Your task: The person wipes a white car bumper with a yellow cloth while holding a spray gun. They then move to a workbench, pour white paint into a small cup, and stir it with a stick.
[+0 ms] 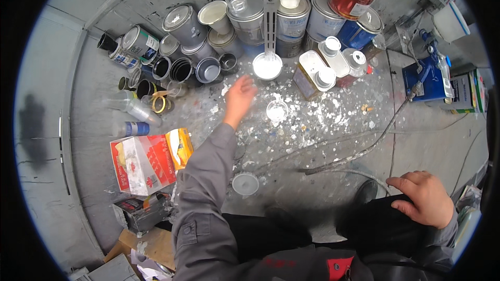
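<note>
The speckled grey floor (pixel 312 193) spreads in front of the person, with paint cans (pixel 291 23) stacked along its far side. The right hand (pixel 424 200) rests on the dark trouser leg, well apart from the cups; its grip is loose, thumb clear of the fingers, with nothing seen in it. The left hand (pixel 241 98) is much nearer, over the floor. From it, the slotted metal strip (pixel 270 27) lies ahead and to the right, its long axis running away from the person, lower end in the white-filled cup (pixel 267 77). That cup sits just beyond the left fingertips, apparently apart from them. The left grip is blurred; no object shows in it, and I cannot tell how wide it stands. The small clear cup (pixel 277 118) lies to its right.
</note>
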Motion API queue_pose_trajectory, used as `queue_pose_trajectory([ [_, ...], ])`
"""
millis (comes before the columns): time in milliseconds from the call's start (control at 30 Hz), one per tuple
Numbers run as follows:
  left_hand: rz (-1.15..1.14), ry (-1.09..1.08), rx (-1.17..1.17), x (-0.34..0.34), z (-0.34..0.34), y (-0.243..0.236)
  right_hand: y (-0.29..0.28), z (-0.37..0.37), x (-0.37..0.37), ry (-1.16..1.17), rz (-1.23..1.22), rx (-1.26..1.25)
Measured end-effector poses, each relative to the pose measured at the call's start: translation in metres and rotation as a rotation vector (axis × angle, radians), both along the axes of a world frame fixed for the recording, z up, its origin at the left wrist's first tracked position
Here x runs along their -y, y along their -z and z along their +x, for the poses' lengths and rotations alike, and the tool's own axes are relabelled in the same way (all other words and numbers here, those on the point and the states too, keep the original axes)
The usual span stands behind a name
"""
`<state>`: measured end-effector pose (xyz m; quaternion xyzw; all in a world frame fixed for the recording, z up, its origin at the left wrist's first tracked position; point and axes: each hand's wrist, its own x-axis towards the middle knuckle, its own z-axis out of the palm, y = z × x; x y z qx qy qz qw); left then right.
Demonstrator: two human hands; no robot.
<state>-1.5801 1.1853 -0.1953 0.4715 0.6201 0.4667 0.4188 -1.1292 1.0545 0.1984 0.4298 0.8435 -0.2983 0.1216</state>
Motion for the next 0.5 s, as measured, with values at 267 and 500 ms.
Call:
queue_pose_trajectory([
  [267,0.095,-0.049,-0.235,-0.049,0.068,0.000,-0.005,0.006,0.006,0.146,-0.030,0.138],
  [500,0.194,-0.177,0.101,-0.066,0.071,0.032,-0.003,0.005,0.009,0.170,-0.045,0.161],
])
